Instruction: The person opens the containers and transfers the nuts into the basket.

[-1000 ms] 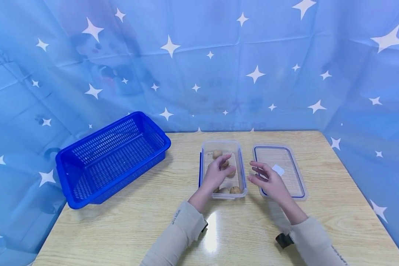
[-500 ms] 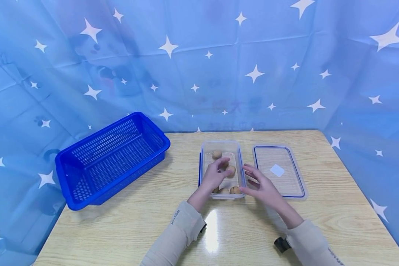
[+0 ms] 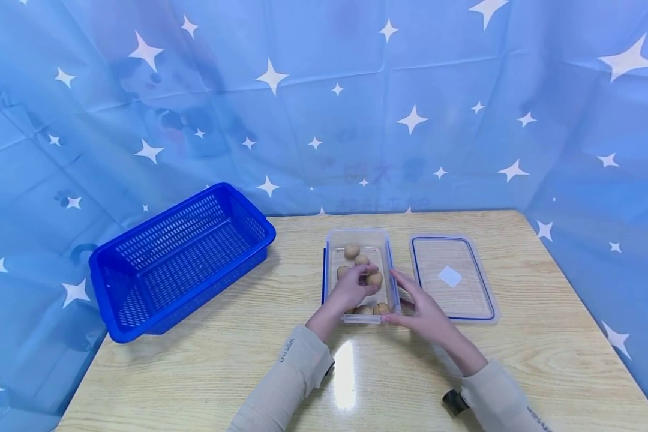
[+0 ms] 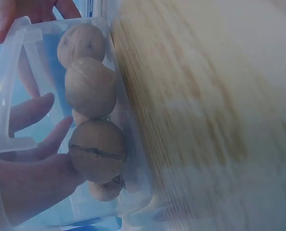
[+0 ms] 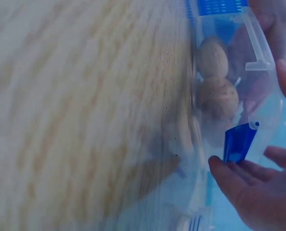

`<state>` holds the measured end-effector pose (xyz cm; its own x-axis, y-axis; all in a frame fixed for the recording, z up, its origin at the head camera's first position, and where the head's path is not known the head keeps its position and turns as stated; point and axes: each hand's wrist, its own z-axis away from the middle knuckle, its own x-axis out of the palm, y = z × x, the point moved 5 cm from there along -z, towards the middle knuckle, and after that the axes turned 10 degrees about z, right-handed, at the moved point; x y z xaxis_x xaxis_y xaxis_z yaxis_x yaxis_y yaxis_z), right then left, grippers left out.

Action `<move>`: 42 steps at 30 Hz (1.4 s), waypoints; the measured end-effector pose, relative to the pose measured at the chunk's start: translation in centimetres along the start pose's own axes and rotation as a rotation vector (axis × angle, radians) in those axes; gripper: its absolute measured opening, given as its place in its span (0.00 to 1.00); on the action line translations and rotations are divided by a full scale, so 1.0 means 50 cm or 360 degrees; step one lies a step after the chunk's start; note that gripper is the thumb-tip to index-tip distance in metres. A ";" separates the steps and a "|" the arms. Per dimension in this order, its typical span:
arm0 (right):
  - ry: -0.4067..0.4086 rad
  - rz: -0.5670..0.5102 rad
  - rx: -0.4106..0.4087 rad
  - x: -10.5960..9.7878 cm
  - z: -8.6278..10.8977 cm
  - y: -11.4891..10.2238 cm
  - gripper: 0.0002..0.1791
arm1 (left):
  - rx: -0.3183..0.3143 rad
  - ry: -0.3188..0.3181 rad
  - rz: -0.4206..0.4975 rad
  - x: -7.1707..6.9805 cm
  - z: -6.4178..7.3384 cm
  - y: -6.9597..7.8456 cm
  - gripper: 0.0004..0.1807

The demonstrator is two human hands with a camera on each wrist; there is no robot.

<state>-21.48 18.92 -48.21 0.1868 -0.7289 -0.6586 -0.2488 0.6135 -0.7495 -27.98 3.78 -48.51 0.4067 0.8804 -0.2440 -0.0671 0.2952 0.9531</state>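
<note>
Bearings taken from the container.
Table (image 3: 194, 360): pale wood grain, glossy; bright reflection at 6 o'clock.
Curtain (image 3: 324, 108): blue, white stars; behind the table at 12, continuing down both sides.
Basket (image 3: 164, 306): blue slotted plastic, set aslant at 9.
Lid (image 3: 440, 303): clear, blue-edged, flat at 3; white label (image 3: 450, 276) on it.
Sleeves (image 3: 281, 384): light-coloured, a pair, at 7 and 4; black device (image 3: 455, 403) by the right cuff.
Container (image 3: 367, 235): clear, uncovered.
Walnuts (image 3: 351, 251): at least seven, inside the container; some along its 6 o'clock end, others from centre towards 12.
Left hand (image 3: 351, 288): inside the container, blocking some contents; thumb and fingers about one walnut, whether gripped cannot be told.
Right hand (image 3: 423, 309): at the 4 o'clock corner, fingers spread against the outer wall, hiding part of the lid.
</note>
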 end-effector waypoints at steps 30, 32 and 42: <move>-0.0046 -0.0078 0.0054 0.005 0.003 0.007 0.53 | -0.0113 -0.0181 -0.0161 0.016 -0.003 -0.004 0.22; -0.0044 -0.0066 0.0053 0.004 0.003 0.006 0.53 | -0.0116 -0.0175 -0.0162 0.016 -0.002 -0.002 0.22; -0.0020 -0.0010 0.0038 0.003 0.003 0.005 0.53 | -0.0154 -0.0139 -0.0145 0.018 0.000 -0.005 0.20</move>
<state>-21.37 19.00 -48.51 0.2004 -0.7289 -0.6546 -0.2248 0.6161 -0.7549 -27.58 4.47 -48.98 0.4926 0.8138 -0.3083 -0.1122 0.4107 0.9048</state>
